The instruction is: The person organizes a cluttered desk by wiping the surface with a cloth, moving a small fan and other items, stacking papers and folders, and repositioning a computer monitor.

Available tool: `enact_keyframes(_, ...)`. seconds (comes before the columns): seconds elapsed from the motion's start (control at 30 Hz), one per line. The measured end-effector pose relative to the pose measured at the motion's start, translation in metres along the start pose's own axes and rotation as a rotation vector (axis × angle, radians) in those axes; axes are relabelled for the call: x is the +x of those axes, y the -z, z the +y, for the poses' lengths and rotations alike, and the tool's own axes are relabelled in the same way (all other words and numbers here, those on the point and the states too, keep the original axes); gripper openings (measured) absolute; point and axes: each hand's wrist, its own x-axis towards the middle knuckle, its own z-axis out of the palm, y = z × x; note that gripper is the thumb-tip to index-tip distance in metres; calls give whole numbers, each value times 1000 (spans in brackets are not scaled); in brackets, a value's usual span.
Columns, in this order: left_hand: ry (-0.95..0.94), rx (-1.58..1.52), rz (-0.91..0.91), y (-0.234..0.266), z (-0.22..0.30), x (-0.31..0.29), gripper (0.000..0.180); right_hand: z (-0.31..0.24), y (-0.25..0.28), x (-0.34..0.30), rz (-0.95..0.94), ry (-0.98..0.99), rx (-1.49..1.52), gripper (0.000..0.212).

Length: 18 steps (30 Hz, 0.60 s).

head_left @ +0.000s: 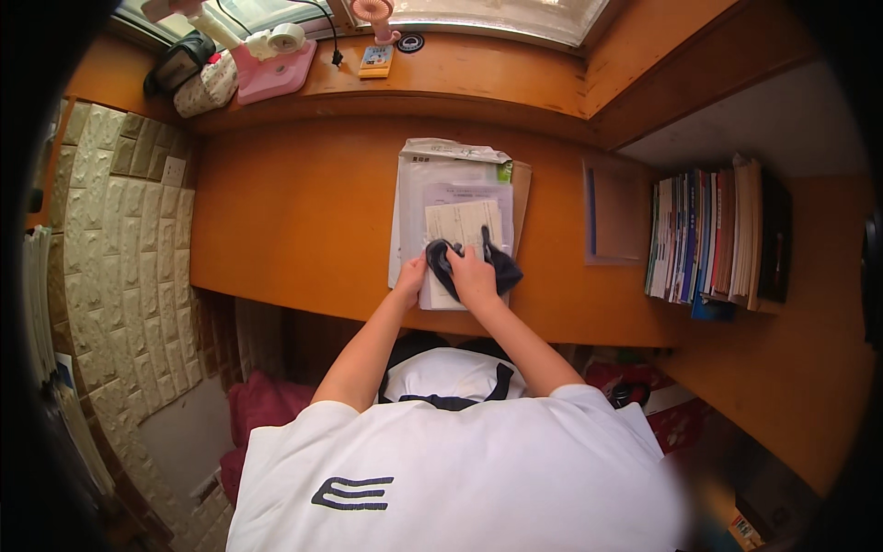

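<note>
A stack of papers (462,198) in clear and white plastic sleeves lies on the desk in front of me. On top is a cream lined sheet (460,221). My right hand (474,276) is closed on a crumpled dark cloth (504,267) and presses it against the lower part of the sheet. Folds of the cloth stick out on both sides of the hand. Beside it, my left hand (411,280) is closed at the left edge of the stack, thumb up, close to the cloth. Its fingertips are partly hidden.
The wooden desk (294,212) reaches to a raised window ledge holding a pink stand (276,74), a floral pouch (207,87), a small fan (375,18) and a yellow box (376,62). At right are a clear folder (614,212) and a row of upright books (704,235).
</note>
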Motion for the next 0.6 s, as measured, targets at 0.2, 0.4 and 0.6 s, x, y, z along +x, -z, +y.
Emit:
enact_keyframes(0.2, -8, -14, 0, -1, -2, 2, 44, 1, 10, 0, 48, 32, 10, 34)
enact_keyframes(0.4, 5, 111, 68, -12, 13, -4, 47, -6, 0, 116, 193, -69, -53, 39)
enact_keyframes(0.6, -5, 107, 101, -10, 9, -6, 47, 42, 23, 79, 204, -188, -37, 34)
